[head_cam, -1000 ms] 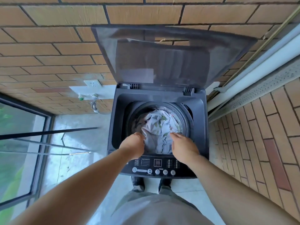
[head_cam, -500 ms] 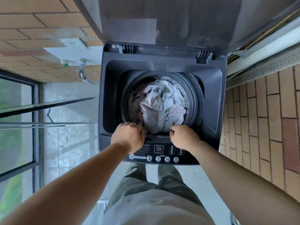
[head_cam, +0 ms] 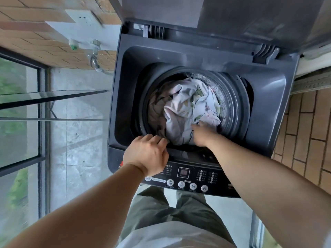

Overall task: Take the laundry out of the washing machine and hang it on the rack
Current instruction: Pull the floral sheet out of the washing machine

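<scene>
Inside the ribbed grey drum (head_cam: 240,104) of the dark grey plastic top-loading washing machine (head_cam: 268,90), the crumpled pale floral fabric laundry (head_cam: 188,108) lies heaped, none of it lifted clear yet. The machine's hinged grey lid (head_cam: 232,18) stands raised at its far edge; we judge this leaves the opening free for both arms. At the machine's near rim our left hand (head_cam: 146,154) curls onto a beige fold of the heap, likely anchoring it for a lift. Our right hand (head_cam: 200,135) digs into the pale cloth toward the machine's right side. It is blurred, so we cannot tell whether it has closed. Damp cloth will probably drag heavy and tangled.
</scene>
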A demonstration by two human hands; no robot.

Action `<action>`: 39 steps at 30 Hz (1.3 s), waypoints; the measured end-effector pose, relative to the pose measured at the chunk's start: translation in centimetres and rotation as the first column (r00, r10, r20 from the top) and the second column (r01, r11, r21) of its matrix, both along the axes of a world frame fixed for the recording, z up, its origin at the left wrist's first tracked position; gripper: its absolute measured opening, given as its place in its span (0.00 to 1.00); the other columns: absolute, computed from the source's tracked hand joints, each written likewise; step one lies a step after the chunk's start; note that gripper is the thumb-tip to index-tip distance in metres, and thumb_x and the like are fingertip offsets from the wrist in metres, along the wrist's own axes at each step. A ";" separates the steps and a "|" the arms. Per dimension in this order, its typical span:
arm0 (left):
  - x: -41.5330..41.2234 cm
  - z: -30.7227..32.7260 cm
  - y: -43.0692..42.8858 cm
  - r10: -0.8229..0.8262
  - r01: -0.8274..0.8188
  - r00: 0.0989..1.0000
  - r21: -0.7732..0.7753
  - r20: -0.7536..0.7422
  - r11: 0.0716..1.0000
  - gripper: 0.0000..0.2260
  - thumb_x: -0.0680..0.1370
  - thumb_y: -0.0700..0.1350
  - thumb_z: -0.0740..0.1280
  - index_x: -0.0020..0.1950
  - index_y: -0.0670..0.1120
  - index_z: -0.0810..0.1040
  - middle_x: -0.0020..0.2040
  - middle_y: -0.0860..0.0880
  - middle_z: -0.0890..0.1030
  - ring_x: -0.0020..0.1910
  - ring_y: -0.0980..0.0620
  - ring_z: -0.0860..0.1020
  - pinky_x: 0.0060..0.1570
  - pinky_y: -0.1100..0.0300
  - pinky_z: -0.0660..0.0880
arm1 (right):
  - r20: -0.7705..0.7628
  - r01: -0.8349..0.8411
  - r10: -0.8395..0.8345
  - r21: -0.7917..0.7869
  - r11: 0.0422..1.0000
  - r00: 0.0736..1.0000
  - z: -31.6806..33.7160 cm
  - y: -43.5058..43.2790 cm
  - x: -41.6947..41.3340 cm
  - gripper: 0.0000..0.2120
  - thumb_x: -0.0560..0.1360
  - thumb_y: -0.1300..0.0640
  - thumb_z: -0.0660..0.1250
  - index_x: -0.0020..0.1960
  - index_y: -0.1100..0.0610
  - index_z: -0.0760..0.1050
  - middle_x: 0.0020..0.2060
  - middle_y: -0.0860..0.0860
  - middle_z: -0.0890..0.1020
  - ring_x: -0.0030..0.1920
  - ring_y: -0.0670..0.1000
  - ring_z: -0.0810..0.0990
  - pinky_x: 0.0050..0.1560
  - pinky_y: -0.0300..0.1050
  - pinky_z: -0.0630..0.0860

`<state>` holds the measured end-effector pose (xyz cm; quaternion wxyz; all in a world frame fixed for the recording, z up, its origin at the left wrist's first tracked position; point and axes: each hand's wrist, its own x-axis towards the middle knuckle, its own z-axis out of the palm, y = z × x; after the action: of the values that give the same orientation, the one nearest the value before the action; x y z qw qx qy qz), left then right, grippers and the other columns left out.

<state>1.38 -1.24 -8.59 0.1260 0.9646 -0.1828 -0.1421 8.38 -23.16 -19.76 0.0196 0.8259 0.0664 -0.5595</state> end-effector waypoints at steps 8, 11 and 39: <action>-0.1 -0.1 0.1 0.015 -0.015 1.000 -0.008 0.008 1.000 0.07 0.72 0.46 0.61 0.35 0.48 0.75 0.31 0.50 0.76 0.29 0.45 0.74 0.31 0.57 0.68 | 0.061 0.238 -0.239 0.025 0.971 0.969 -5.2 0.6 1.3 0.26 0.82 0.45 0.54 0.79 0.47 0.57 0.80 0.56 0.57 0.76 0.67 0.60 0.76 0.60 0.57; -0.1 0.3 -0.1 0.021 -0.021 1.000 -0.001 -0.002 1.000 0.07 0.72 0.46 0.61 0.35 0.48 0.75 0.31 0.50 0.77 0.29 0.45 0.74 0.31 0.58 0.68 | 0.197 0.555 -0.585 0.187 0.810 0.787 -4.7 0.6 1.0 0.20 0.83 0.50 0.57 0.73 0.54 0.72 0.71 0.59 0.74 0.70 0.62 0.71 0.70 0.47 0.68; -0.4 -0.2 -0.1 0.034 -0.035 0.999 0.015 0.032 0.999 0.10 0.73 0.46 0.62 0.32 0.46 0.74 0.29 0.49 0.76 0.28 0.45 0.74 0.30 0.58 0.70 | -0.110 -0.162 0.173 0.108 0.981 0.979 -1.7 0.9 -0.4 0.19 0.78 0.59 0.66 0.68 0.60 0.76 0.65 0.58 0.79 0.61 0.58 0.80 0.63 0.48 0.76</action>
<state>0.98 -1.29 -8.78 0.1181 0.9707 -0.1670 -0.1261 7.94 -22.30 -21.42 0.0221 0.7826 0.1643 -0.6001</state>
